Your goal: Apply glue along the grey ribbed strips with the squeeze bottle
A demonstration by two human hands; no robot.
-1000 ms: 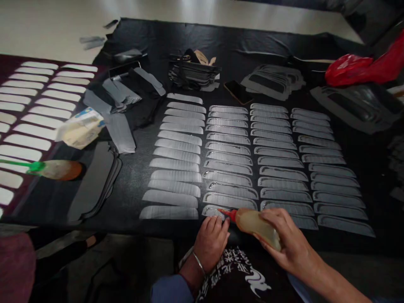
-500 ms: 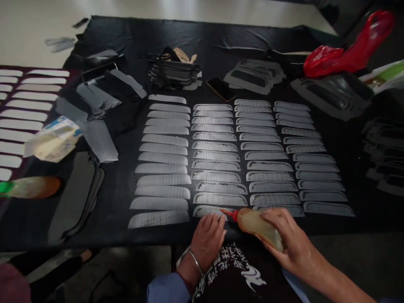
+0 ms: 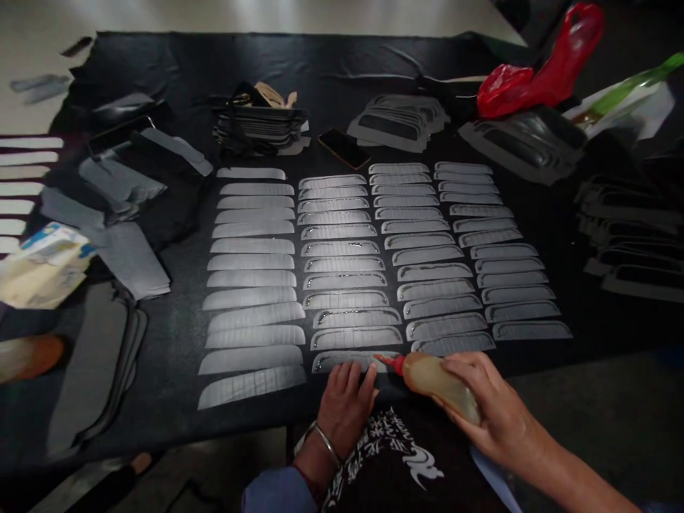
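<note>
My right hand is wrapped round a squeeze bottle of yellowish liquid, tilted so its red nozzle points left. The nozzle tip is over the front grey strip of the second column. My left hand lies palm down with fingers extended on that strip's near edge, holding nothing. Grey curved strips lie in four columns on the black sheet; many in the three right columns carry a shiny line along their upper edge, while the left column's strips look plain.
A phone, a strapped bundle of dark pieces and stacked grey cutouts lie behind the columns. A red plastic bag is at the back right. Another bottle and grey pieces lie on the left.
The view has turned, so the table items sit differently in the picture. My right hand still grips the bottle, its nozzle over the same front strip; my left hand stays beside it.
</note>
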